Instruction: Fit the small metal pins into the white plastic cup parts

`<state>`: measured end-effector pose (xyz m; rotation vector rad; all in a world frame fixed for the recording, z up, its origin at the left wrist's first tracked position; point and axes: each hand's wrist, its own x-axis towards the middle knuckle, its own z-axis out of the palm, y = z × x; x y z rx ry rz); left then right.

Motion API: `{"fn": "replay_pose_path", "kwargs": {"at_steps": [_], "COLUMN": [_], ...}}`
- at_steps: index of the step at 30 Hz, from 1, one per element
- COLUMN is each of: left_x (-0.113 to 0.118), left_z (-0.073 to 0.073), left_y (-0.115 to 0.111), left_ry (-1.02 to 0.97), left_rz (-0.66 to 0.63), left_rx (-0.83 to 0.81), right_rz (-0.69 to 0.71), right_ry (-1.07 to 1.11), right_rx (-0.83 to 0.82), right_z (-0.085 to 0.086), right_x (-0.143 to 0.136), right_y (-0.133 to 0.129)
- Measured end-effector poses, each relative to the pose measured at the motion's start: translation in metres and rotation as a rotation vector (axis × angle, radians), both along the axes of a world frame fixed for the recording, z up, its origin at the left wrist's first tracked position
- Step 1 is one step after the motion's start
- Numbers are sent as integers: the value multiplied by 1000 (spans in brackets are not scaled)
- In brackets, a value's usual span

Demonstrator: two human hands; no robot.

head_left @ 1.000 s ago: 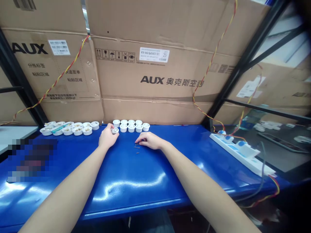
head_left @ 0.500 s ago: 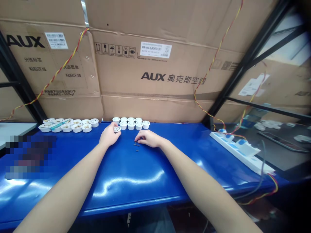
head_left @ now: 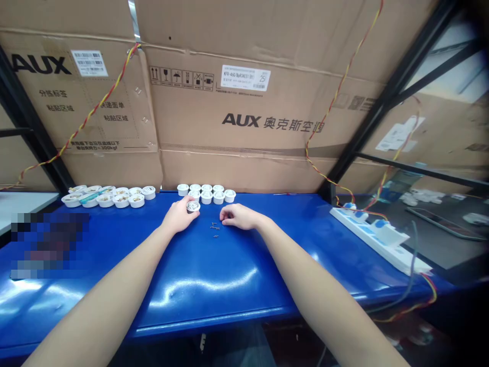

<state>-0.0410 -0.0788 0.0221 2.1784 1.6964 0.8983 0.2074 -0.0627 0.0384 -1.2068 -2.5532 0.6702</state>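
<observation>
My left hand (head_left: 178, 216) grips a small round white cup (head_left: 193, 207) by its sides, with small light-coloured pieces showing inside it. Just to the right, my right hand (head_left: 242, 217) hovers low over the table with its fingertips pinched together. Whatever may be between those fingertips is too small or hidden to see. Several thin dark metal pieces (head_left: 215, 228), like small screws or pins, lie loose on the blue table (head_left: 214, 275) between and below the hands. Behind my hands, several matching white cups (head_left: 207, 197) stand in two rows.
More white cups (head_left: 121, 201) with bits inside stand at the back left, a teal stick-like tool (head_left: 91, 197) lying across them. A white power strip (head_left: 378, 239) with plugs runs along the right edge. Cardboard (head_left: 244, 142) walls off the back; twisted cables (head_left: 336, 92) hang there.
My left hand has moved right with the cup, closer to my right hand. My right hand has drawn slightly right, off the loose metal pieces, its fingers still pinched.
</observation>
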Motion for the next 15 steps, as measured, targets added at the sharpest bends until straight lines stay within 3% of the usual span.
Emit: {"fn": "replay_pose_path", "kwargs": {"at_steps": [3, 7, 12, 15], "left_x": [1, 4, 13, 18], "left_z": [0, 1, 5, 7], "left_y": [-1, -3, -8, -12], "left_ry": [-30, -52, -76, -61], "left_rz": [-17, -130, -226, -258], "left_rx": [7, 109, 168, 208], "right_rz": [-22, -40, -115, -151], "right_ry": [-2, 12, 304, 450], "right_rx": [-20, 9, 148, 142], "right_z": [4, 7, 8, 9], "right_x": [0, 0, -12, -23], "right_y": [-2, -4, -6, -10]}}
